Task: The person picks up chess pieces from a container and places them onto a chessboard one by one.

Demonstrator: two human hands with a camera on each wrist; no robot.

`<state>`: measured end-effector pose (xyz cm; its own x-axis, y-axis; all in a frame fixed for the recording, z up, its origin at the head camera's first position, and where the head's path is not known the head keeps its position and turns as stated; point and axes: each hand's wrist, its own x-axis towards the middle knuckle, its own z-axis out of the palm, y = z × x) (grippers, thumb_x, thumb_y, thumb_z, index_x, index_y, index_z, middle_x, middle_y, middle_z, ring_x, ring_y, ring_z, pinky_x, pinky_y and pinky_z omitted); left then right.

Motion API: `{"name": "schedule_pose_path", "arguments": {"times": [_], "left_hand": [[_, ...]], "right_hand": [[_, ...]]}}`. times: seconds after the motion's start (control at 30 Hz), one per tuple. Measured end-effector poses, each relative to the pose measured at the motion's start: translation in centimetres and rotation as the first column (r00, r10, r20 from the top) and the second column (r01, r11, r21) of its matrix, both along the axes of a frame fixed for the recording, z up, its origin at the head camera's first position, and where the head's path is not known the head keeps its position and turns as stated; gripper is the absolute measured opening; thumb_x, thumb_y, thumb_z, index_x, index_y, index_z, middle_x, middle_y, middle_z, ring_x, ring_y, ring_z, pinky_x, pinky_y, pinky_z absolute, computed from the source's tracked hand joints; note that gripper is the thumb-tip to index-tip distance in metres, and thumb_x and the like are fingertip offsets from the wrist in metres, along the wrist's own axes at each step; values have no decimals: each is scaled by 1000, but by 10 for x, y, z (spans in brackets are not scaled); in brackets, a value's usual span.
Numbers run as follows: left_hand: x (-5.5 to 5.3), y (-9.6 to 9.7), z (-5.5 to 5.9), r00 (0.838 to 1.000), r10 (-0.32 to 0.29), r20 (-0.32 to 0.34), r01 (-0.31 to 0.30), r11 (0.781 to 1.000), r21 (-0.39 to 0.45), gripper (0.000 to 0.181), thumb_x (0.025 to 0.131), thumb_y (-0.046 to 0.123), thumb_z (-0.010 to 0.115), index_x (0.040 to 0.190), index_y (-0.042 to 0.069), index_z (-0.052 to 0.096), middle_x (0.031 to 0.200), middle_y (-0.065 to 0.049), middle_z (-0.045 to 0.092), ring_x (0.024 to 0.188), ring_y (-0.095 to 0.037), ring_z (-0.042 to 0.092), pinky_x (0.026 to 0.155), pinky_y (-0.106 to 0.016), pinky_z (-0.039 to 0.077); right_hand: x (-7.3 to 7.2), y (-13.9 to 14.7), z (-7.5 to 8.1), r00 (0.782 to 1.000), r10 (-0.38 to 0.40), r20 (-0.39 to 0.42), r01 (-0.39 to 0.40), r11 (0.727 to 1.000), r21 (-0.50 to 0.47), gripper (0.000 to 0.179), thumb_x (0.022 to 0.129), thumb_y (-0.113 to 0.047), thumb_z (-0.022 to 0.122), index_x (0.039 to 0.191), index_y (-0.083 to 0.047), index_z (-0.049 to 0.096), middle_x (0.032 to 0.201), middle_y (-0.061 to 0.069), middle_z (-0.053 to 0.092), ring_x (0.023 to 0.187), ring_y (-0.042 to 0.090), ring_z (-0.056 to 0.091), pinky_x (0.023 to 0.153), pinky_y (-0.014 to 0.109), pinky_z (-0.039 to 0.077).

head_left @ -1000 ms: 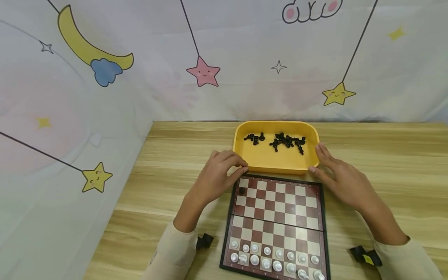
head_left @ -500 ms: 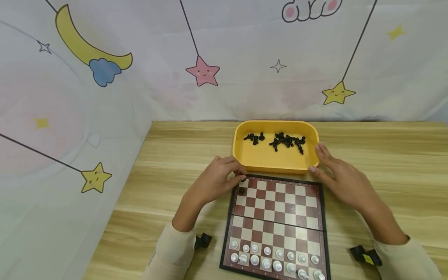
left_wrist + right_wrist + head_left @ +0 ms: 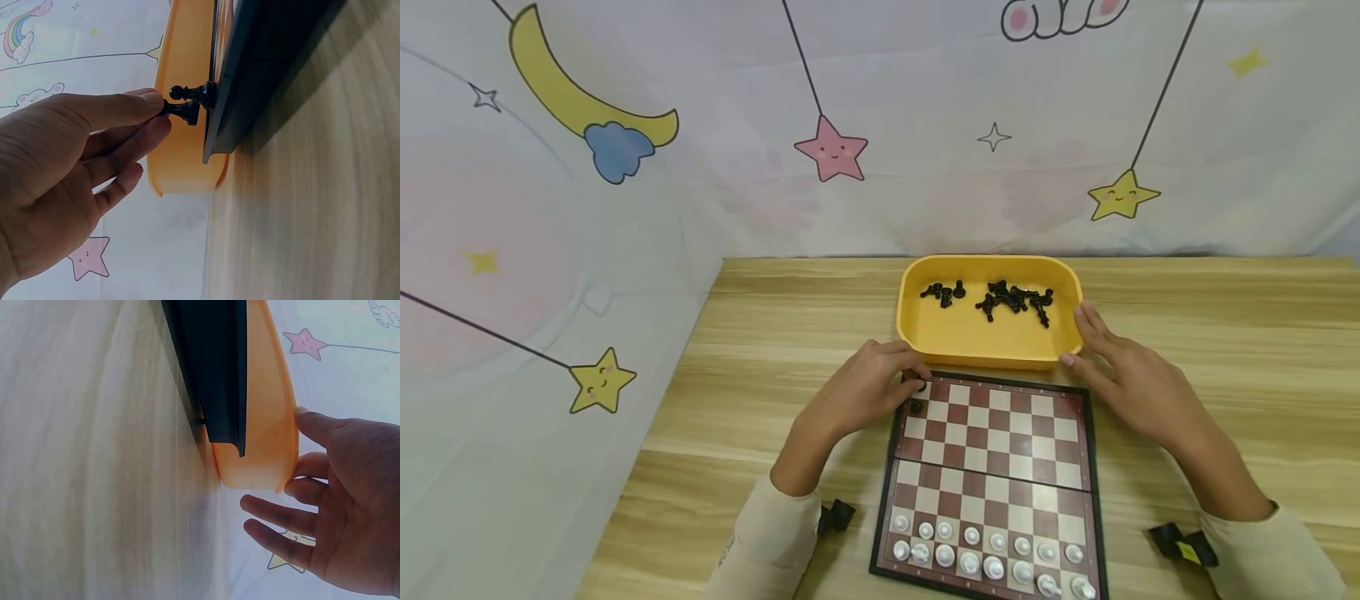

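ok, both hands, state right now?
Left hand: closed, pinching a small, glossy black chess pawn.
Right hand: open, relaxed fingers touching one end of the yellow, round-cornered tray, not holding any chess piece.

Wood-grain table (image 3: 790, 325), star-printed backdrop (image 3: 917, 92)

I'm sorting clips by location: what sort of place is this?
Likely an indoor corner set up for board games: a whitish, cartoon-printed hanging sheet stands behind a pale wood-grained table bearing a dark-rimmed, red-and-white checkered chessboard. Home or studio, I can't tell.
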<state>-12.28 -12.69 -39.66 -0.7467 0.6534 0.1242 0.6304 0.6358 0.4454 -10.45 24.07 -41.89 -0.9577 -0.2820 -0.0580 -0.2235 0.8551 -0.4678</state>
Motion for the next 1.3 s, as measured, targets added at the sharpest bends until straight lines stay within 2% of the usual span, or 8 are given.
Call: {"name": "schedule_pose_path", "arguments": {"times": [0.37, 0.7, 1.0, 1.3], "left_hand": [[-1, 1, -2, 999, -10, 34, 11, 1000, -19, 13, 95, 4, 78, 107, 10, 80, 105, -1, 80, 94, -14, 73, 88, -31, 60], [-2, 0, -3, 999, -4, 35, 5, 1000, -25, 12, 95, 4, 80, 106, 9, 81, 103, -1, 80, 92, -14, 74, 93, -37, 59], [-1, 0, 4, 1000, -4, -4, 4, 1000, -24, 12, 95, 6, 79, 106, 10, 81, 103, 0, 81, 91, -13, 74, 90, -34, 60], [0, -2, 6, 999, 39, -37, -38, 999, 13, 11, 94, 4, 79, 104, 9, 81, 101, 0, 81, 92, -13, 75, 91, -36, 60]], "right_hand": [[-1, 1, 0, 1000, 3, 6, -3, 1000, 9, 76, 112, -54, 44, 170, -11, 17, 177, 11, 13, 147, 58, 39, 112, 76, 37], [-1, 1, 0, 1000, 5, 1, -5, 1000, 7, 76, 112, -53, 44, 170, -11, 17, 177, 11, 13, 147, 58, 39, 111, 76, 37], [-3, 1, 1, 1000, -5, 14, 5, 1000, 20, 77, 112, -55, 43, 170, -12, 16, 177, 10, 11, 148, 59, 37, 113, 76, 35], [-2, 0, 0, 999, -9, 32, 8, 1000, 11, 77, 112, -56, 43, 170, -11, 17, 177, 10, 11, 150, 58, 36, 114, 76, 34]]}}
